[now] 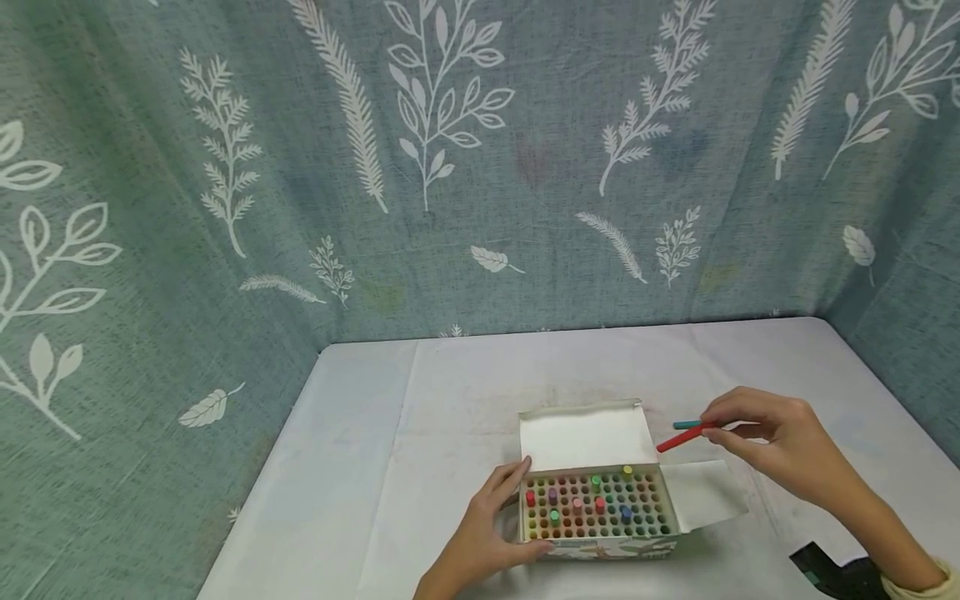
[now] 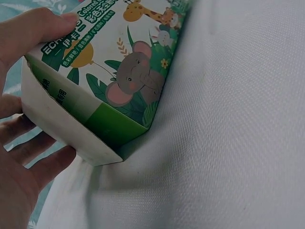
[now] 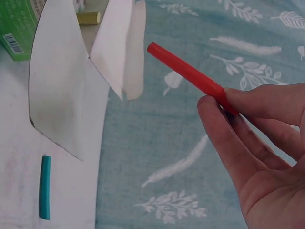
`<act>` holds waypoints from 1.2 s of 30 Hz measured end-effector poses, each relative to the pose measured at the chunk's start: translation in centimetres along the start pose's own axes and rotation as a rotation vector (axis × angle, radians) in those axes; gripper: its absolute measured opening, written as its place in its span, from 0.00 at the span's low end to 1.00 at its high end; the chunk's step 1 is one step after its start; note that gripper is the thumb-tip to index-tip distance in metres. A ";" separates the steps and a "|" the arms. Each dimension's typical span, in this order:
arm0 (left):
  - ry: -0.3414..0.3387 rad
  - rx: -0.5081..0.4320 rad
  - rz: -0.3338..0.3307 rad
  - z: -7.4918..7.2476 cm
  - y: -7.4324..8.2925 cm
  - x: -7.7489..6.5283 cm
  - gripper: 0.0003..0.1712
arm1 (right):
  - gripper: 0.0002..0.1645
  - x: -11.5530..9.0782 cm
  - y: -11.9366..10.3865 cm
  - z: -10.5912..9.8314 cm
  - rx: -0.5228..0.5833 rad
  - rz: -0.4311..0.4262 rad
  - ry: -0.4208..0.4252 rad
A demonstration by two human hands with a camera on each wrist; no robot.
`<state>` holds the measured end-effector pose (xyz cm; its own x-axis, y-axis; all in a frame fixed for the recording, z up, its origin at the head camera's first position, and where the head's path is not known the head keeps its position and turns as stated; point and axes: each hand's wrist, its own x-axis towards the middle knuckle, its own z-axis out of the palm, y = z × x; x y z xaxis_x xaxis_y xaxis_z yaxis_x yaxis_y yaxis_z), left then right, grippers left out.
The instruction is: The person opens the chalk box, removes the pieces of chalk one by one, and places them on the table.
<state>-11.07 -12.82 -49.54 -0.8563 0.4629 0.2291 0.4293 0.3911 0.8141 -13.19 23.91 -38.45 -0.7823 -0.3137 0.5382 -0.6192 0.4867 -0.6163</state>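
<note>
A white and green chalk box (image 1: 611, 550) with animal pictures stands on the table with its lid folded back. Its holed insert holds several coloured chalks, among them a yellow chalk (image 1: 627, 472) and a blue chalk (image 1: 626, 515). My left hand (image 1: 491, 521) grips the box's left end, thumb on the printed front (image 2: 138, 76), fingers by the left side flap (image 2: 71, 124). Pinched between thumb and fingertips of my right hand (image 1: 780, 442) is a red chalk (image 3: 186, 74), held right of the raised lid. On the table below that hand lies a teal chalk (image 3: 45, 188).
The box's lid (image 1: 585, 437) stands up at the back, and its right flap (image 1: 705, 492) sticks out over the white table (image 1: 450, 400). A leaf-patterned curtain (image 1: 525, 167) hangs behind and beside the table. Something black (image 1: 840, 571) lies near the right forearm.
</note>
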 end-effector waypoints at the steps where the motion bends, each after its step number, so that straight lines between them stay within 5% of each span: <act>1: 0.000 -0.005 0.002 0.0 0.0 0.0 0.53 | 0.20 0.0 0.1 0.0 -0.005 0.006 0.005; 16: 0.009 0.029 0.043 0.0 -0.1 0.0 0.54 | 0.15 -0.3 1.5 -0.3 0.008 0.129 0.038; 26: -0.010 -0.077 0.001 -1.4 3.7 0.4 0.52 | 0.10 -0.7 3.2 -0.4 0.000 0.253 0.028; 36: 0.008 -0.082 -0.012 -1.2 3.7 0.3 0.51 | 0.11 -1.3 4.9 -0.4 0.063 0.410 0.003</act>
<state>-10.07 -12.20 -45.82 -0.8634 0.4525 0.2230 0.3943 0.3296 0.8578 -15.18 26.98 -41.90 -0.9649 -0.1015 0.2422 -0.2590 0.5203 -0.8138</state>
